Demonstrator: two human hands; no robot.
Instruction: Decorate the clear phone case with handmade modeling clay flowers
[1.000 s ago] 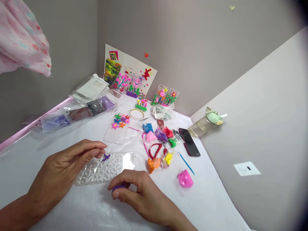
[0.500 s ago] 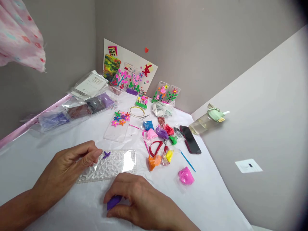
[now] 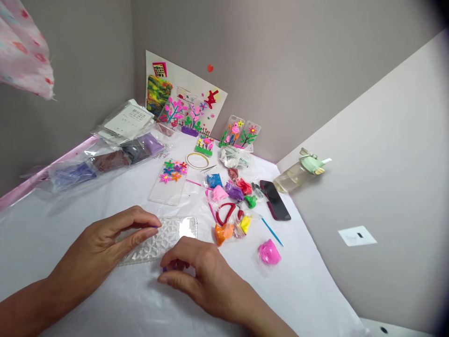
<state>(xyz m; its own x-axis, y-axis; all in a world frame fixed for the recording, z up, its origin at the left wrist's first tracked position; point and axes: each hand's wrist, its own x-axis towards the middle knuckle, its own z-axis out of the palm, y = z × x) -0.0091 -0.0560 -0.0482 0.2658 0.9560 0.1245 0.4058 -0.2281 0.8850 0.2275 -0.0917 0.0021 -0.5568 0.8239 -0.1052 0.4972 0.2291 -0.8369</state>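
Observation:
A clear textured phone case (image 3: 164, 236) lies on the white-covered table. My left hand (image 3: 115, 238) is over its left part, thumb and forefinger closed on a small purple clay piece (image 3: 154, 227) that is mostly hidden by the fingertips. My right hand (image 3: 199, 276) is at the case's lower right edge, fingers curled around a purple clay lump (image 3: 170, 268), of which only a little shows. Behind, a clear case with colourful clay flowers (image 3: 170, 187) lies flat.
Bagged clay lumps (image 3: 224, 232), red-handled pliers (image 3: 225, 214), a blue stick tool (image 3: 272, 231), bagged pink clay (image 3: 269, 252), a phone (image 3: 275, 200) and a bottle (image 3: 291, 177) are to the right. Plastic bags (image 3: 108, 159) lie at the back left.
My left hand has moved slightly right, and its fingertips now cover the purple piece on the case. My right hand has moved up a little, its purple lump now more hidden.

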